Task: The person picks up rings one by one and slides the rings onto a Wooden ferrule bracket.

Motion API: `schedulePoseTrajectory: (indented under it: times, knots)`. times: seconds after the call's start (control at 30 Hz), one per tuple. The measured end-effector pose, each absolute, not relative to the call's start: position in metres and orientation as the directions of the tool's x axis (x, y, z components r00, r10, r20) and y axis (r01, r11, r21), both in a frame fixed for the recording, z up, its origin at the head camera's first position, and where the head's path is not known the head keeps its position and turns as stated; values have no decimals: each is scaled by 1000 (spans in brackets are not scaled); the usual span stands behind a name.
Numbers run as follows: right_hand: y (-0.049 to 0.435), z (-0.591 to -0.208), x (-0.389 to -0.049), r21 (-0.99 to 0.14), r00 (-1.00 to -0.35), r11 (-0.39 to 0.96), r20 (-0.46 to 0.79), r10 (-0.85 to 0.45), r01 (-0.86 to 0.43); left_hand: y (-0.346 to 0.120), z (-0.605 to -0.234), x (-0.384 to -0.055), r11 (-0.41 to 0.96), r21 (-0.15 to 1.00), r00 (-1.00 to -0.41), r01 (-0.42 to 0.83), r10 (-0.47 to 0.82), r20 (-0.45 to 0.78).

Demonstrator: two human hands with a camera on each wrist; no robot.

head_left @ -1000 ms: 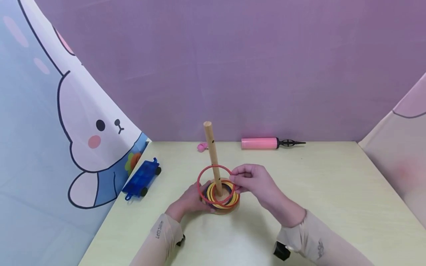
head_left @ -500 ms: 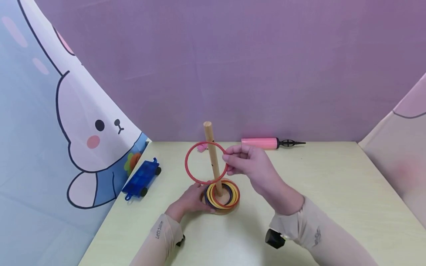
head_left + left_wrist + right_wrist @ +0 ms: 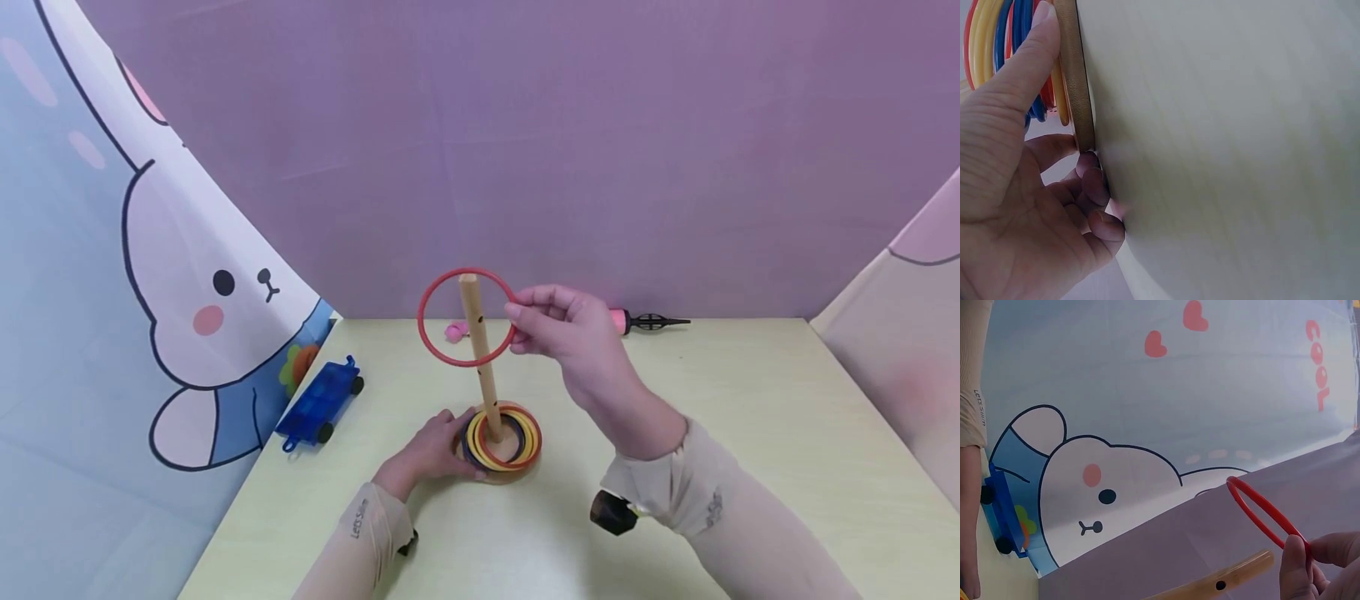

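A wooden ring-toss stand has a tall upright post [image 3: 487, 385] on a round base [image 3: 1074, 69]. Several yellow, blue and red rings [image 3: 531, 440] lie stacked on the base around the post. My left hand [image 3: 431, 451] grips the base from the left, thumb beside the rings and fingers at the base's edge. High up, my right hand [image 3: 577, 342] pinches a red ring [image 3: 429, 342] between thumb and fingers at its right side. That ring is level with the post's upper part in the head view; whether the post still passes through it I cannot tell.
A blue toy cart [image 3: 318, 404] with black wheels stands at the table's left edge. Along the back lie a pink pump [image 3: 619, 321], partly hidden by my right hand, and a small pink object [image 3: 454, 332]. A purple cloth [image 3: 600, 150] hangs behind the table.
My right hand has raised the red ring from just above the stacked rings to the post's upper end. My left hand stays on the base.
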State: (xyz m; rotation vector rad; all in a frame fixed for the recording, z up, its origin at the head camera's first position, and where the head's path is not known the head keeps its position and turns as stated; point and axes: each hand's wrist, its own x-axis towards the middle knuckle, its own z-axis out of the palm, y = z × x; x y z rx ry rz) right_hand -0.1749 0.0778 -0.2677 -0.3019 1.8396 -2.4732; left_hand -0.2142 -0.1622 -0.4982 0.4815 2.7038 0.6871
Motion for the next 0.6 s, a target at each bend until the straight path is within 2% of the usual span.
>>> schedulePoseTrajectory:
  times: [0.17, 0.3, 0.6]
  knots:
    - [78, -269, -183, -942, -984, -330, 115, -134, -65, -162, -500, -215, 830, 500, -896, 249, 393, -207]
    - [79, -278, -188, -951, -989, -307, 72, -132, -29, -163, -501, -215, 828, 503, -896, 247, 392, -207]
    - [80, -324, -196, -974, -986, -222, -7, -169, 45, -165, -504, -215, 821, 496, -894, 282, 413, -176]
